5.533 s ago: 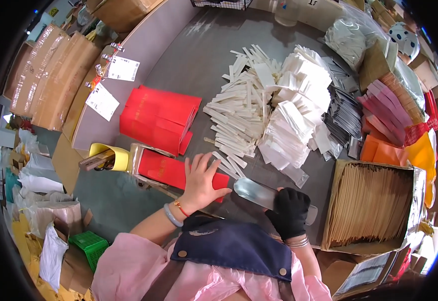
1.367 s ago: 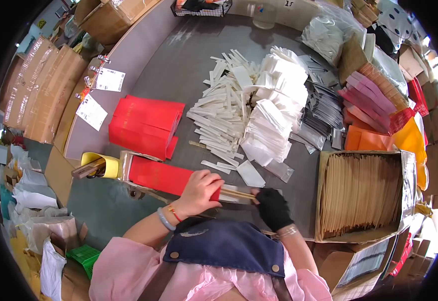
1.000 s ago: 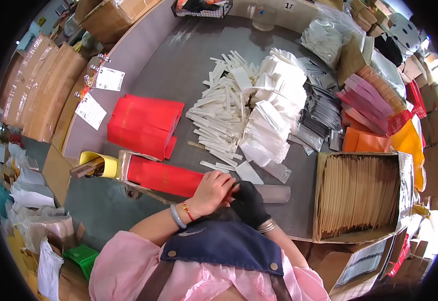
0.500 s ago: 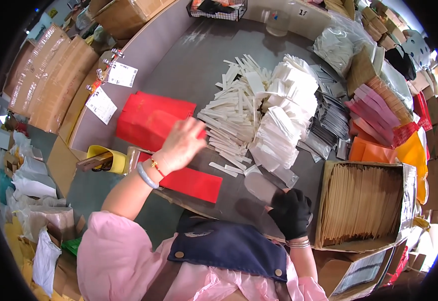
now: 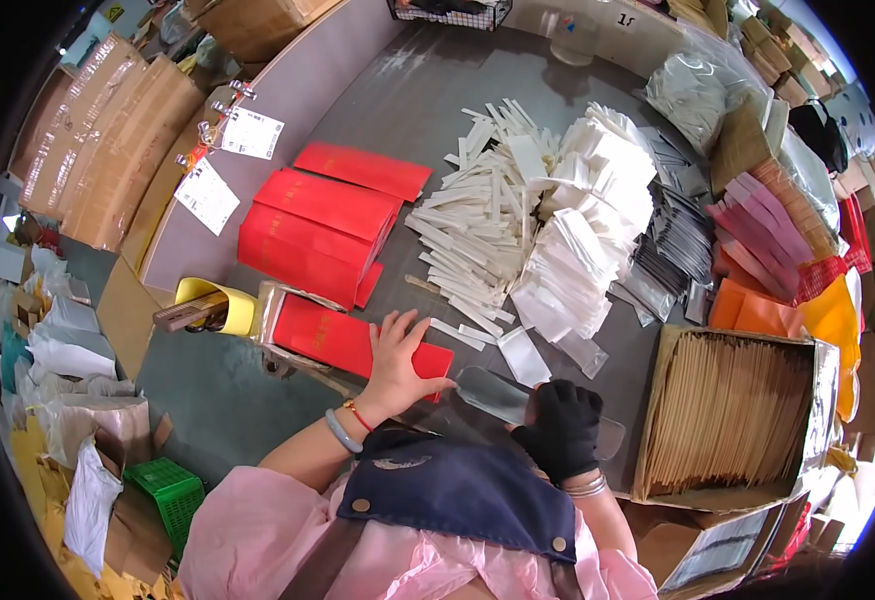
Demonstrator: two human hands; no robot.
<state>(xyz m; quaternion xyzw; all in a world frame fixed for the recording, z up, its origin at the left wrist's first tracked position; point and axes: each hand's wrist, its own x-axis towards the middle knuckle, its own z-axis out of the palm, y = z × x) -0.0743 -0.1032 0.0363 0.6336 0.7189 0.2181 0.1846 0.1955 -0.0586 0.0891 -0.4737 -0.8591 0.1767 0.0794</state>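
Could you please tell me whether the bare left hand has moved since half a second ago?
Yes: against the yellow plastic cup, the bare left hand has moved down the picture and somewhat right.

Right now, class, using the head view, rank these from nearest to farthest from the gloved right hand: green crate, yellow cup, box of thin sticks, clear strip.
1. Clear strip: right at the gloved right hand.
2. Box of thin sticks: just to its right.
3. Yellow cup: well to its left.
4. Green crate: lower left of the view.
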